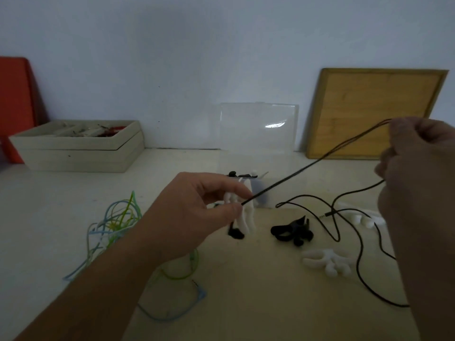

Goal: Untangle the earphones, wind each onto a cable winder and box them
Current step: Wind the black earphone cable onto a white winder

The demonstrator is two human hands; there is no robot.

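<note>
Pulling a doubled run of the black earphone cable [317, 159] taut above the middle of the bench [221, 303], the person works with both hands in the head view. The left hand [197, 212] has its thumb and fingertips closed on a white cable winder [246, 217] and seems to pinch the cable's end against it. The right hand [416, 168] is raised near the right edge with its fingers curled round the strands, though blur hides the exact grip. The rest of that cable lies in loose loops toward the bench's right edge, its jack plug [328, 214] among them. A spare black winder [291, 232] and a spare white winder [327, 263] sit close beside the loops. The green and blue earphones [118, 217] are a tangle toward the left front, and the clear box [258, 129] stands at the back edge. The likely trouble lies in the slack. If the right hand lifts further, a loop could hook the plug or a spare winder, dragging it along or tightening into a knot. The end could also slip out of the left hand's pinch.
</note>
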